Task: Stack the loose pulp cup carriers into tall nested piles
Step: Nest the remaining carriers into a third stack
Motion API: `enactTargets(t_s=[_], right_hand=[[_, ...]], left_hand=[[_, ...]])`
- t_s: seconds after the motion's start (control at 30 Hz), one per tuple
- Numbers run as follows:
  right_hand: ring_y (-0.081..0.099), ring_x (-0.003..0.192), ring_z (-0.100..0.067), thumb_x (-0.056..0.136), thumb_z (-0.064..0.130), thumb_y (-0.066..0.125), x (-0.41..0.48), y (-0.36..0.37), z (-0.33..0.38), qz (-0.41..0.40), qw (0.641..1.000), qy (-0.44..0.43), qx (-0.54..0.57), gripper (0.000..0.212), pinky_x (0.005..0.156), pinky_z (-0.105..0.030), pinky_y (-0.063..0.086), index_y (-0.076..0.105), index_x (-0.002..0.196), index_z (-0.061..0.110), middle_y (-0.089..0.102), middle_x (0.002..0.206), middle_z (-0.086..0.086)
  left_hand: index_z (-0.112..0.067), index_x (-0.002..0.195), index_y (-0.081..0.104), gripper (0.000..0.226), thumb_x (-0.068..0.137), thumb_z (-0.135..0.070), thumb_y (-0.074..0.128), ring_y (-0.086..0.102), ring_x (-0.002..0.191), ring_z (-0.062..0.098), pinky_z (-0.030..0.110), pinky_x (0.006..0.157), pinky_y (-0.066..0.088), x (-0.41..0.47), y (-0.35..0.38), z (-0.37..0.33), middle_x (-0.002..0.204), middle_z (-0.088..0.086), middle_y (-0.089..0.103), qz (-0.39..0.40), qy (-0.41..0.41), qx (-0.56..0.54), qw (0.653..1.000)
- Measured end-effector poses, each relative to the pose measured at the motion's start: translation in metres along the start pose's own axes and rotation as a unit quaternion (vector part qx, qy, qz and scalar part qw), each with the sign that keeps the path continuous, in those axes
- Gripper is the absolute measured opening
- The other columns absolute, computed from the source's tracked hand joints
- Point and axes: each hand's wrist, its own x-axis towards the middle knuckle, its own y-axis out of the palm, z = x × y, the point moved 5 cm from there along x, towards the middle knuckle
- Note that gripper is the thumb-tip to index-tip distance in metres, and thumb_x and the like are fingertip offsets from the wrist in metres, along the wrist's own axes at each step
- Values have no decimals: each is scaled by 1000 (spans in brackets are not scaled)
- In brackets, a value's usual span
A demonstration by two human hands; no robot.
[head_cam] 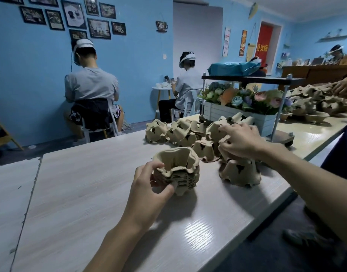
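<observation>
A nested pile of brown pulp cup carriers (180,169), cups facing up, stands on the pale wood table (90,193). My left hand (149,185) grips its near left side, thumb and fingers curled round the stacked rims. My right hand (239,140) reaches into the heap of loose upturned carriers (180,132) farther back, its fingers curled on one carrier (215,130) among them. Another upturned carrier (239,171) lies just below that hand.
A white planter of artificial flowers (247,103) under a black shelf rack (253,79) stands behind the heap. More carriers (310,99) cover the far right of the table, where another person's hand (343,87) works. Two seated people (90,89) face the blue wall.
</observation>
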Motion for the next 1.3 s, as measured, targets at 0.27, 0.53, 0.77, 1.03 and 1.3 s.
enactTargets(t_s=[0.27,0.53,0.77,1.03,1.3], right_hand=[[47,121,-27,87,47,60,24,5,-12,94,993,-42,-60,41,96,-46,34,57,126,38,55,133,1],[52,100,-21,86,35,70,31,-9,-6,116,988,-81,-60,43,97,-48,36,53,125,36,58,101,9],[51,102,-23,84,35,68,27,-17,4,52,994,-97,23,40,92,-51,41,54,119,50,60,105,13],[53,114,-19,86,53,67,12,-6,9,117,991,-54,-24,56,97,-45,32,51,134,29,63,122,4],[59,89,-14,86,23,73,-9,-17,28,-6,983,-112,144,50,79,-30,53,54,132,19,60,101,1]], left_hand=[[-41,102,60,45,78,-10,83,64,105,10,23,88,56,2,0,6,116,-7,57,-15,16,-38,999],[-36,104,62,42,78,-12,84,64,106,12,29,92,57,3,-1,9,116,-4,58,-3,12,-48,999],[-46,100,59,47,77,-13,85,65,105,14,29,92,56,3,-4,10,116,-2,60,-6,14,-40,999],[-44,99,61,45,77,-13,85,65,106,15,25,90,56,2,-5,8,117,-5,58,-7,17,-41,999],[-36,102,62,40,78,-13,84,65,101,8,24,90,56,0,-16,10,115,-6,57,-14,15,-26,999]])
